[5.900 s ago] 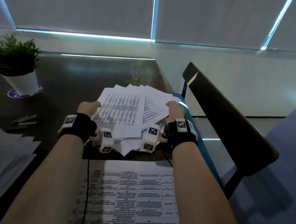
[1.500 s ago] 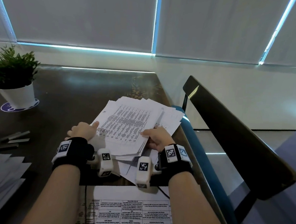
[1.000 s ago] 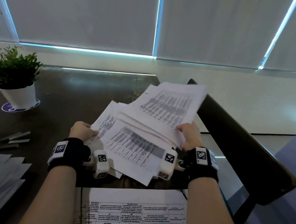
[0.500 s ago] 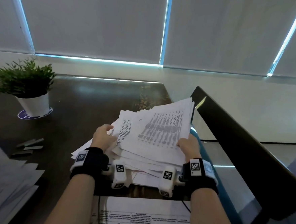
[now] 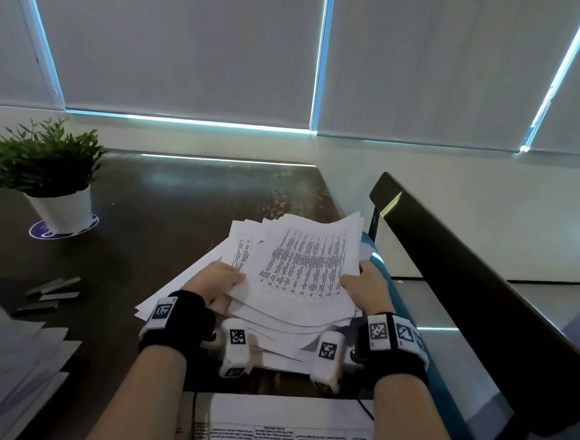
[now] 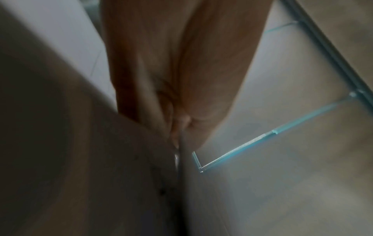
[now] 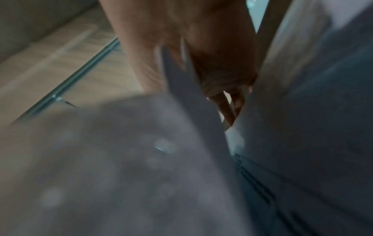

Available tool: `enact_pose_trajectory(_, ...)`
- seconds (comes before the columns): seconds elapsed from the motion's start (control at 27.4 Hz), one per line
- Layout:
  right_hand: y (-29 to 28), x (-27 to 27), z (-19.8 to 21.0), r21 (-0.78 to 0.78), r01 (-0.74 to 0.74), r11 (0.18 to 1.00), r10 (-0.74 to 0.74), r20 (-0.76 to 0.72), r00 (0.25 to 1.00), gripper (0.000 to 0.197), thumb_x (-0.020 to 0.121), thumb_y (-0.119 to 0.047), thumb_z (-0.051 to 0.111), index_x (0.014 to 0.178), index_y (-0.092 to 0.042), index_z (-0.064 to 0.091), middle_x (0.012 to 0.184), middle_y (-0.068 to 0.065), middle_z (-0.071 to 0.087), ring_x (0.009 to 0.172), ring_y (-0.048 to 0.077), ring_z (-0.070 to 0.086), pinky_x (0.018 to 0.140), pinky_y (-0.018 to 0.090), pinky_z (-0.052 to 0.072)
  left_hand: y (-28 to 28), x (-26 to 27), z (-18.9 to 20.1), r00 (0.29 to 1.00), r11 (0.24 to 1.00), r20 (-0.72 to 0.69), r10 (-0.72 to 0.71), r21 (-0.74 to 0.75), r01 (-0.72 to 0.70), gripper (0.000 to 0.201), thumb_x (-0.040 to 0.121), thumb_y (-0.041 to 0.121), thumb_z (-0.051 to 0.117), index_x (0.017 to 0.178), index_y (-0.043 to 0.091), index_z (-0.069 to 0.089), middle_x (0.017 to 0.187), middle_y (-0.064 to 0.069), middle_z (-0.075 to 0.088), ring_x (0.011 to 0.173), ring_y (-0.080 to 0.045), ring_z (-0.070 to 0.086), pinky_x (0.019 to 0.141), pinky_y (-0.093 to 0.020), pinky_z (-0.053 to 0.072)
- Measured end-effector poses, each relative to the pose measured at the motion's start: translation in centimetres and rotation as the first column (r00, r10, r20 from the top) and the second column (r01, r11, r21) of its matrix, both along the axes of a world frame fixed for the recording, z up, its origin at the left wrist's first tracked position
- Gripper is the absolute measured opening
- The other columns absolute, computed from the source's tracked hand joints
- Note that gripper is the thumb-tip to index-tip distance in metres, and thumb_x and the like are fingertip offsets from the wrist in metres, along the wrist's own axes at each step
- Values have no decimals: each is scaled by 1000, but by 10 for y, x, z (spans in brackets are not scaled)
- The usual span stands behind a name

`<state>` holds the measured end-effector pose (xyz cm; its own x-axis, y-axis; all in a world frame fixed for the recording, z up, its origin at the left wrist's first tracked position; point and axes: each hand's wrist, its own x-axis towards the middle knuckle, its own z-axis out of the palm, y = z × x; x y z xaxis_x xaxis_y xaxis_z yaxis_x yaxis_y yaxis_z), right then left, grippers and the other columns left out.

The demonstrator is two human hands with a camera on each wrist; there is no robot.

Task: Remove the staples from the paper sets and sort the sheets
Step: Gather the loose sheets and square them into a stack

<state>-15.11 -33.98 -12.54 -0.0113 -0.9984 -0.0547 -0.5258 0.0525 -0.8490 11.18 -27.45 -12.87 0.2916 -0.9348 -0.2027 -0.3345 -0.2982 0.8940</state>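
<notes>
A loose stack of printed white sheets is held tilted above the dark table near its right edge. My left hand grips the stack's left side, thumb on top. My right hand grips its right side, thumb on the top sheet. The left wrist view shows fingers pressed along a sheet edge, blurred. In the right wrist view, fingers lie between blurred sheets. No staple is visible.
A potted plant stands at the table's far left. Staple strips lie left of the stack. More sheets sit at the near left and a printed table sheet lies in front. A dark chair back rises on the right.
The right hand lifted the top sheets up, then brought them back over the pile. Both hands now hold the gathered stack by its sides, raised off the table.
</notes>
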Motion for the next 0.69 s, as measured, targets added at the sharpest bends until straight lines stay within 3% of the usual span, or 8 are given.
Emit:
enact_pose_trajectory(0.11, 1, -4, 3, 55, -24, 998, 12, 210, 978, 39, 89, -9, 61, 124, -10, 47, 115, 6, 63, 96, 20, 63, 63, 26, 49, 2, -16, 11, 993, 992, -13, -117, 48, 118, 22, 98, 25, 51, 99, 6, 62, 96, -12, 64, 82, -26, 61, 81, -40, 50)
enact_pose_trajectory(0.18, 1, -6, 4, 196, -63, 979, -14, 369, 929, 60, 82, -8, 68, 134, -5, 40, 120, 12, 62, 98, 27, 65, 68, 33, 55, 2, -26, 16, 990, 991, -78, -119, 48, 123, 29, 100, 32, 45, 112, 7, 55, 95, -7, 62, 74, -23, 59, 67, -34, 48)
enact_pose_trajectory(0.26, 3, -8, 6, 236, -112, 965, 17, 371, 929, 44, 86, -2, 65, 128, 2, 52, 116, 16, 66, 94, 28, 67, 73, 34, 55, 5, -26, 14, 985, 988, -96, -141, 51, 146, 26, 100, 29, 44, 111, 7, 54, 96, -9, 65, 75, -23, 60, 65, -33, 47)
enact_pose_trajectory(0.33, 4, -12, 6, 176, -81, 981, 26, 292, 956, 29, 88, 4, 59, 116, -2, 59, 114, 15, 68, 94, 27, 66, 82, 37, 54, 6, -23, 9, 980, 987, -112, -163, -3, 163, 17, 98, 10, 47, 111, 5, 56, 102, -13, 67, 86, -27, 63, 76, -37, 51)
enact_pose_trajectory(0.44, 3, -20, 8, 31, 7, 1000, -18, 356, 934, 30, 89, 10, 55, 113, -8, 54, 106, 9, 66, 96, 24, 63, 79, 36, 54, 0, -7, 0, 993, 990, -100, 57, -123, -69, 30, 93, 0, 49, 122, -2, 57, 105, -15, 65, 92, -27, 63, 82, -34, 52)
enact_pose_trajectory(0.55, 4, -31, 11, -1, 111, 994, -87, 610, 787, 34, 92, 13, 49, 116, -11, 51, 98, 3, 63, 83, 16, 62, 61, 28, 49, -4, 20, -8, 962, 953, -42, 269, -136, -272, 30, 90, 24, 56, 110, 2, 62, 103, -17, 61, 96, -34, 59, 83, -38, 46)
enact_pose_trajectory(0.62, 1, -34, 9, -26, 119, 992, -65, 718, 693, 40, 92, 13, 49, 124, -10, 54, 110, 4, 68, 92, 16, 67, 67, 29, 55, -1, 26, -9, 949, 961, -223, 222, -114, -252, 36, 93, 39, 52, 101, 5, 61, 98, -12, 58, 87, -28, 55, 78, -35, 44)
enact_pose_trajectory(0.69, 1, -28, 9, -52, 105, 993, -28, 768, 640, 47, 91, 15, 50, 131, -10, 53, 119, 6, 68, 104, 21, 67, 80, 35, 58, 4, 22, 1, 946, 965, -287, 147, -167, -200, 51, 97, 51, 41, 122, 9, 57, 119, -2, 54, 111, -21, 49, 101, -40, 37)
